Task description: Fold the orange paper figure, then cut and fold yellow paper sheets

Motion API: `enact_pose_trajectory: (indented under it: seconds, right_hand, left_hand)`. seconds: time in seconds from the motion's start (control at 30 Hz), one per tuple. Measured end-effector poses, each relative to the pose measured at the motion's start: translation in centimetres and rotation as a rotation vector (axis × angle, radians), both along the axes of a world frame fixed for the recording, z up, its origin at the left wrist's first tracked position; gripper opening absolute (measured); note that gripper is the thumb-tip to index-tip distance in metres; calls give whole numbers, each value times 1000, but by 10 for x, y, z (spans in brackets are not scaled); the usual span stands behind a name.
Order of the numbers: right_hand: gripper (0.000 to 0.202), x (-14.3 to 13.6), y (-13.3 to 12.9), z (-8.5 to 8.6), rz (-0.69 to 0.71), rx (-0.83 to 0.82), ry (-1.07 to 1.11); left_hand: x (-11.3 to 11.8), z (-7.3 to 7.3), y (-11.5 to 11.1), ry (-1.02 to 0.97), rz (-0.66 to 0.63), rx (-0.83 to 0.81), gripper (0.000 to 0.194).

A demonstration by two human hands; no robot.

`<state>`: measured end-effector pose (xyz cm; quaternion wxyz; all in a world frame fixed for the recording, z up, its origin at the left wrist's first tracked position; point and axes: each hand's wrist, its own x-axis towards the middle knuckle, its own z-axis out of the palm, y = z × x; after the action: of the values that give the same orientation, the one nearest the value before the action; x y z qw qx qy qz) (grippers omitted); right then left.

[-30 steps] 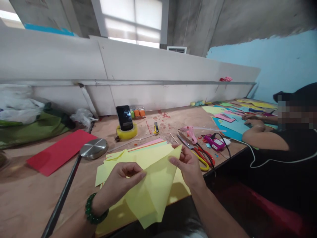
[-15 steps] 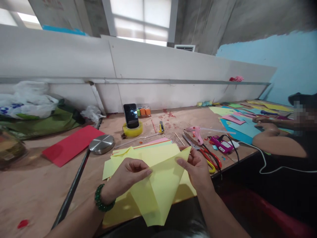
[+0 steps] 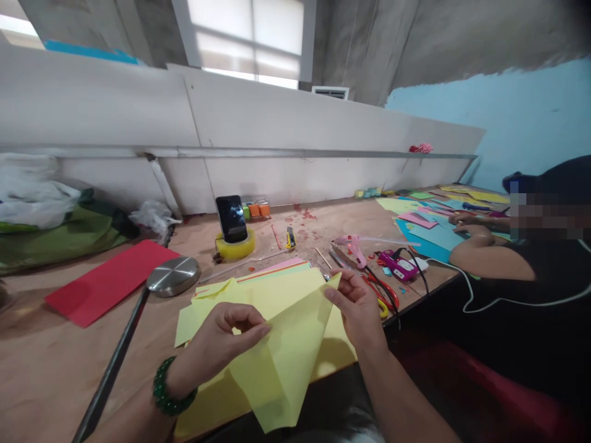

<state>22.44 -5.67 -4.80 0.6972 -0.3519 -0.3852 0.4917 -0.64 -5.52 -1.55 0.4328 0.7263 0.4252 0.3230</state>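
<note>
A yellow sheet of paper (image 3: 295,351), folded along a slanting top edge, hangs between my two hands. My left hand (image 3: 231,335), with a green bead bracelet at the wrist, pinches that upper edge near its left end. At the upper right corner, my right hand (image 3: 355,307) grips the paper between thumb and fingers. Beneath the held sheet lies a stack of yellow paper (image 3: 203,400), with pink and orange edges showing at its back. Scissors (image 3: 383,294) with red and yellow handles lie just beyond my right hand, partly hidden.
Behind the stack, a phone (image 3: 231,218) leans in a yellow tape roll (image 3: 240,247) beside a utility knife (image 3: 290,237). A pink glue gun (image 3: 354,249) and a purple device (image 3: 401,264) lie rightward. Red paper (image 3: 111,280) and a metal disc (image 3: 173,275) sit left. A co-worker (image 3: 489,246) works at right.
The view has turned slightly to the right, so things on the table appear further left. Both hands keep their hold on the yellow sheet, with little change in its shape.
</note>
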Motion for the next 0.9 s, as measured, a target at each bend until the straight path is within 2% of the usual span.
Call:
enact_pose_trajectory:
  seconds: [0.2, 0.53, 0.9]
  right_hand:
    - [40, 5, 1, 0, -79, 0, -1]
    - [44, 14, 3, 4, -81, -10, 3]
    - [48, 19, 6, 2, -72, -25, -87]
  left_hand:
    - [-1, 2, 0, 47, -6, 12, 32]
    - [-4, 1, 5, 39, -36, -36, 32]
    - [-7, -4, 8, 42, -35, -73, 34]
